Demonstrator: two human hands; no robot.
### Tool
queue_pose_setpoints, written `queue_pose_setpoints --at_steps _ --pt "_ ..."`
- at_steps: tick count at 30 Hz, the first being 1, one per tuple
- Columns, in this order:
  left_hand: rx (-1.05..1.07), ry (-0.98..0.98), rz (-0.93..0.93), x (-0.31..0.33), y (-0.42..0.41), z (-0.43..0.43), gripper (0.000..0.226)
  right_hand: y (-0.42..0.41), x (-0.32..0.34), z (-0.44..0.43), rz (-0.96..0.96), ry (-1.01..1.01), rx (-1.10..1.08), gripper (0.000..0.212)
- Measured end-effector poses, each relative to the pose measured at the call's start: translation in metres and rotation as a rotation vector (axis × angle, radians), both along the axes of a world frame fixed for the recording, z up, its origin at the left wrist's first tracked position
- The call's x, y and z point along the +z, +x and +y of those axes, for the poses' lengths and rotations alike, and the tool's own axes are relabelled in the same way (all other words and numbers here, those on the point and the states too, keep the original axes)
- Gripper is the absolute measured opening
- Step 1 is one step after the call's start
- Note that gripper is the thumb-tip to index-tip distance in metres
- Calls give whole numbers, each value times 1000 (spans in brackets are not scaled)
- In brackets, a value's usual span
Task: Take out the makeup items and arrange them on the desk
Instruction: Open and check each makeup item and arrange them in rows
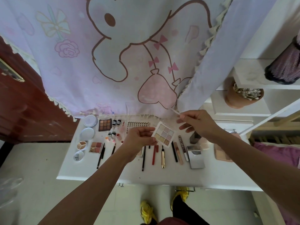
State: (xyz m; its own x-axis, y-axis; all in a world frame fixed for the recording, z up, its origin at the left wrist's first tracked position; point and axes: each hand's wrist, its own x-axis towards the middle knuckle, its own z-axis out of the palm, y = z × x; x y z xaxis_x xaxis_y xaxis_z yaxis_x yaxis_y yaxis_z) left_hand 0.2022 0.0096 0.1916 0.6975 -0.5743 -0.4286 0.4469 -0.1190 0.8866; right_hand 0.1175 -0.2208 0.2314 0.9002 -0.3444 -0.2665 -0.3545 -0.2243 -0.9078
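"While that nine-pan pastel palette [164, 134] hangs in the air, which step is this?"

"Placing. My left hand [141, 137] pinches it by its edge, above the pencils [143, 158] on the desk [97, 174]; it needs a free spot next."

"And your right hand [194, 124]?"

"Thumb and forefinger nip a thin clear strip [175, 112], other fingers loose. What it is, I cannot tell."
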Motion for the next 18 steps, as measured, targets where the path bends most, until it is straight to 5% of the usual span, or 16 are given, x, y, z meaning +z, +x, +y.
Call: queue_pose_setpoints --at_steps 18 --pt "11 335 121 -91 7 -143 27 109 -94 -97 336 -392 326 13"
